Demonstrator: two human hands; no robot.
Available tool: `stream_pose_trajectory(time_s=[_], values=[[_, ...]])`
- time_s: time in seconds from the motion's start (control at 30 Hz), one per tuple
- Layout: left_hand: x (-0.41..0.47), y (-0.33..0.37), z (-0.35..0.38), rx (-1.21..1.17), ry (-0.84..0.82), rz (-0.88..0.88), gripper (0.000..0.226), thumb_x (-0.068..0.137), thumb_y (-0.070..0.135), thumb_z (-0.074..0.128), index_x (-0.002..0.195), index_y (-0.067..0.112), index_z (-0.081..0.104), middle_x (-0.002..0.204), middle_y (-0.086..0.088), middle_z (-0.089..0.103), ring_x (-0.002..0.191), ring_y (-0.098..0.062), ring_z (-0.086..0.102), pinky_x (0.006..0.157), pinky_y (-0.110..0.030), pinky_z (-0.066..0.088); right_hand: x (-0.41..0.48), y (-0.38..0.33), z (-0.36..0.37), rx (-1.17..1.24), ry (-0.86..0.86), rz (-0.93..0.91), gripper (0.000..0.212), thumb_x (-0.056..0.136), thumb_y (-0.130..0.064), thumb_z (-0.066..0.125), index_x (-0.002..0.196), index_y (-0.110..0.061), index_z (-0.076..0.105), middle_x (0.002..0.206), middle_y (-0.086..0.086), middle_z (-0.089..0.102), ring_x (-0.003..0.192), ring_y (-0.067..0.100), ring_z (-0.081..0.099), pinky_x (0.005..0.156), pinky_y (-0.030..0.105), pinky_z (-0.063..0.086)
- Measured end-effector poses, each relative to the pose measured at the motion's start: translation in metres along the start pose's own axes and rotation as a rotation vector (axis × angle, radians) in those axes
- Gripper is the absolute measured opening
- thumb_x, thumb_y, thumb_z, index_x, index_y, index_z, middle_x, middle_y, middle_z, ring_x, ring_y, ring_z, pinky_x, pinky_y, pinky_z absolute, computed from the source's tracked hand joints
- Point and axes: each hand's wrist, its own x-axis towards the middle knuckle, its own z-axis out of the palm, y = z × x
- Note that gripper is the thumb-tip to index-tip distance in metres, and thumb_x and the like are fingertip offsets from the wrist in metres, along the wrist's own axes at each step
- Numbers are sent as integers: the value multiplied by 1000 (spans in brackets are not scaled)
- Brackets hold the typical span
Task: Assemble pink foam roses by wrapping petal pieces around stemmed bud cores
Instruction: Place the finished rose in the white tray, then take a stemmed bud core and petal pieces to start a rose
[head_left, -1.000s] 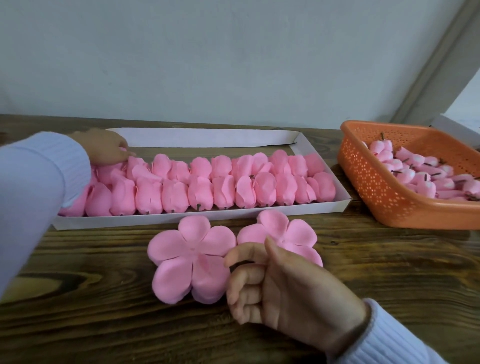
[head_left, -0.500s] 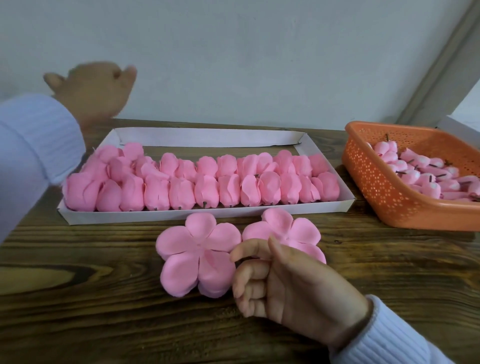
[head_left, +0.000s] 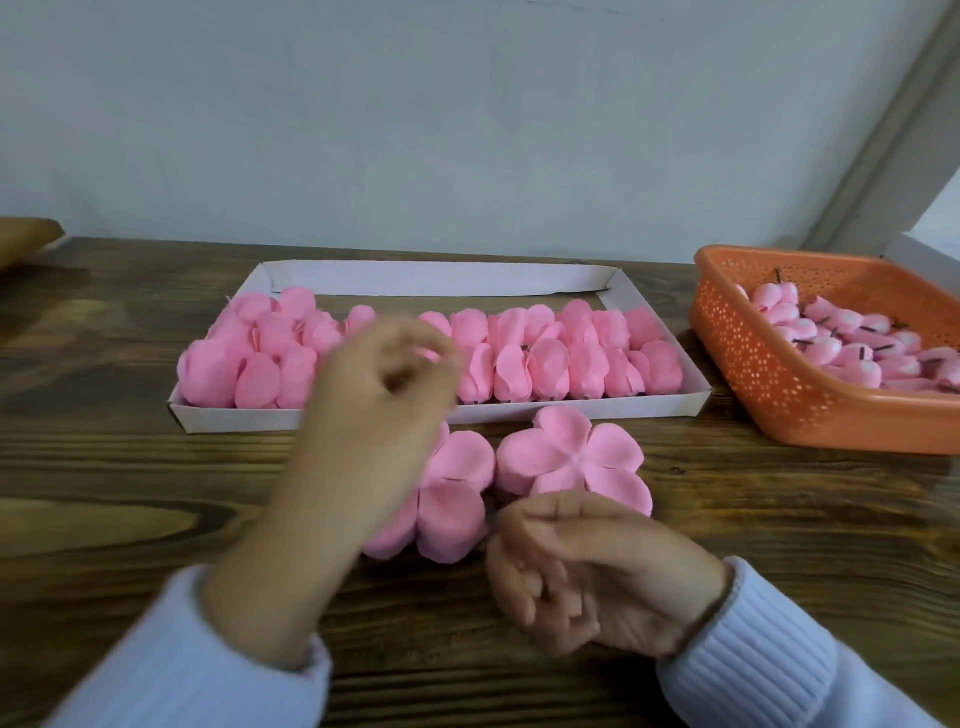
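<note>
Swinging back from the far left corner of the counter (head_left: 130, 467), the left hand (head_left: 387, 384) now hangs over the near rim of the tray (head_left: 431, 278), too blurred to tell whether it holds anything. Nearer the front edge the right hand (head_left: 597, 571) stays loosely curled, empty. Two flat petal pieces (head_left: 571, 460) lie just beyond it; bud cores (head_left: 831, 345) wait in the basket (head_left: 769, 395) at the right edge. A fresh rose likely starts next.

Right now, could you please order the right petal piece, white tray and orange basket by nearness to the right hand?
1. Right petal piece: just beyond the right hand's fingers.
2. White tray: behind the petals, centre of the table.
3. Orange basket: far right.
</note>
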Motion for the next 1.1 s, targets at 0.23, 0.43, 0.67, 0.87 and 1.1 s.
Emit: stream_pose_trajectory(time_s=[0.23,0.43,0.67,0.87,1.1], values=[[-9,-52,60,462,-101,172,11,78,14,68,84,24,67,78,10,64,80,-19,59,79,-41,45,-3,0,2,-129,-314,185,29,88,-34,64,72,-15,49,76,2,61,53,5,46,47,14,32],[-8,-62,63,584,-74,212,7,74,24,69,81,25,66,79,9,62,82,-20,58,78,-39,37,-3,0,2,-133,-312,174,29,88,-33,65,75,-13,49,78,4,60,58,6,50,49,15,35],[-10,-59,63,619,-88,234,5,77,24,63,82,26,61,80,9,59,85,-20,55,77,-37,28,-3,0,2,-145,-299,180,30,87,-34,66,75,-12,50,79,4,61,61,7,53,53,16,37],[-13,-56,62,670,-94,274,8,77,19,68,81,23,63,83,6,63,84,-24,56,76,-39,32,-3,1,0,-158,-307,159,27,89,-33,65,78,-12,52,81,3,62,64,6,55,56,15,40],[-12,-54,60,698,-109,320,11,83,20,65,89,27,70,88,7,69,88,-24,60,79,-37,27,-7,-8,0,-159,-247,83,27,89,-29,64,92,-5,54,82,5,63,64,5,57,57,13,43]])
